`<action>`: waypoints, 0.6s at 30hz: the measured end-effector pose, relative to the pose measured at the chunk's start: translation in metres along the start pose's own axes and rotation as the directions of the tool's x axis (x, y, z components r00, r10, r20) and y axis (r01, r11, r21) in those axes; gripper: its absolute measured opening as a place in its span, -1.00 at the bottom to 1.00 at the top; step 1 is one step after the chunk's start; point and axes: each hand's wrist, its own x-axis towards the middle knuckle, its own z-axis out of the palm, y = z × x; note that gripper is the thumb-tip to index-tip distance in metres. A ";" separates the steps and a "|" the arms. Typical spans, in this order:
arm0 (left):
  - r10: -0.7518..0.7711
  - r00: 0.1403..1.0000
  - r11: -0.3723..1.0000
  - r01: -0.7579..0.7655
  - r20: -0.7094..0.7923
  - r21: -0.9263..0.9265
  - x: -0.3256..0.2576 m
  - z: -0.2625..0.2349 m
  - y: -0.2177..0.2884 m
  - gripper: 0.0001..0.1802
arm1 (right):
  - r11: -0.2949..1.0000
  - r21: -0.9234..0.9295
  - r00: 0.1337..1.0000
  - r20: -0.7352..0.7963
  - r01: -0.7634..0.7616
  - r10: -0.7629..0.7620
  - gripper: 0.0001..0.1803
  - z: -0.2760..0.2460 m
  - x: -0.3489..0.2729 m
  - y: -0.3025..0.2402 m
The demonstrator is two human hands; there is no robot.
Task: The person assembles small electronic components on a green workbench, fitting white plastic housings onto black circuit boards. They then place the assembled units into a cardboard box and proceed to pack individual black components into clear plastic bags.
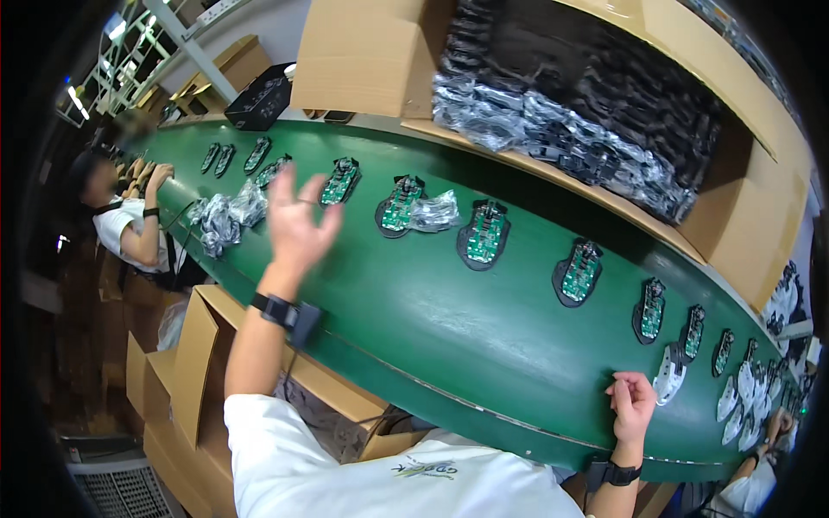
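My left hand (296, 221) is raised above the green conveyor belt (432, 319), fingers spread, holding nothing. It hovers near a black mouse base with a green circuit board (339, 181) and a heap of clear plastic bags (226, 214). My right hand (633, 404) rests on the belt's near edge with the fingers curled in, empty, close to a white mouse shell (669, 375). A row of similar black bases with green boards runs along the belt, among them a base with a board (484, 235) and another base (578, 272).
A large open cardboard box (734, 207) behind the belt holds several black bagged parts (596, 112). An open carton (194, 363) stands below my left arm. A co-worker in a white shirt (129, 226) sits at the far left. Another person's hand (777, 425) shows at the right.
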 end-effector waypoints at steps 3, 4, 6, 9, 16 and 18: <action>0.365 0.904 0.887 -0.266 0.224 -0.377 0.021 0.006 0.106 -0.30 | 1.000 -0.005 1.000 -0.011 -0.003 0.003 -0.86 -0.004 0.000 0.004; 0.380 0.888 0.899 -0.287 0.261 -0.331 0.018 0.015 0.126 -0.30 | 1.000 0.007 1.000 -0.001 0.000 0.000 -0.86 -0.002 0.001 0.003; 0.430 0.858 0.894 -0.361 0.280 -0.266 0.010 0.039 0.144 -0.39 | 1.000 0.023 1.000 0.016 0.011 -0.012 -0.85 -0.002 0.006 0.001; 0.524 0.802 0.818 -0.379 0.287 -0.433 -0.020 0.023 0.151 -0.44 | 1.000 0.010 1.000 0.006 0.019 -0.020 -0.85 -0.004 0.003 0.000; -0.006 0.724 1.000 0.014 0.690 -0.006 -0.082 -0.081 0.071 -0.10 | 1.000 0.009 1.000 -0.005 -0.030 0.030 -0.87 0.001 -0.004 0.000; -0.272 0.763 0.931 0.054 0.587 0.361 -0.071 -0.069 0.028 0.01 | 1.000 0.009 1.000 0.006 -0.024 0.024 -0.88 0.001 -0.003 0.000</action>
